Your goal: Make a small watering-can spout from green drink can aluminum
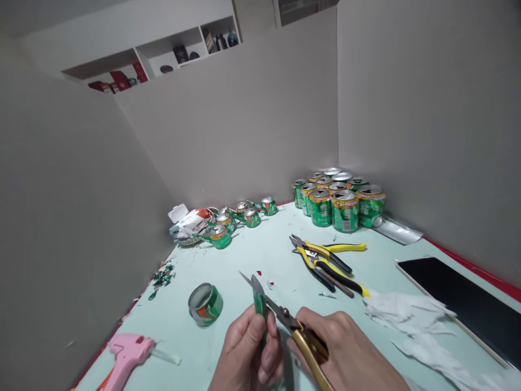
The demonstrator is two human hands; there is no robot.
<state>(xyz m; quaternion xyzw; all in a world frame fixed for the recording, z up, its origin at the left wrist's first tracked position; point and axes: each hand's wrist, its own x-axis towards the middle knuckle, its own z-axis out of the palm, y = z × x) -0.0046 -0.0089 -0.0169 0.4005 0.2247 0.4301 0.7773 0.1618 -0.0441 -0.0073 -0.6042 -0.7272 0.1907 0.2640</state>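
My left hand (252, 345) pinches a narrow green piece of can metal (259, 304) upright between thumb and fingers. In my right hand (337, 342) is a pair of scissors (303, 347) with gold handles. Their dark blades reach left to the metal piece, one passing behind it; whether they touch it I cannot tell. A cut-down green can (205, 305), open at the top, stands to the left of my hands. Small red and white scraps (271, 283) lie just beyond the blades.
Several pliers (325, 260) with yellow and black handles lie ahead right. Green cans (345, 209) cluster in the back corner. Small cut can pieces with handles (220, 236) stand back left. A pink glue gun (128, 355), a dark-screened tablet (459, 304) and white tissues (407, 312) flank my hands.
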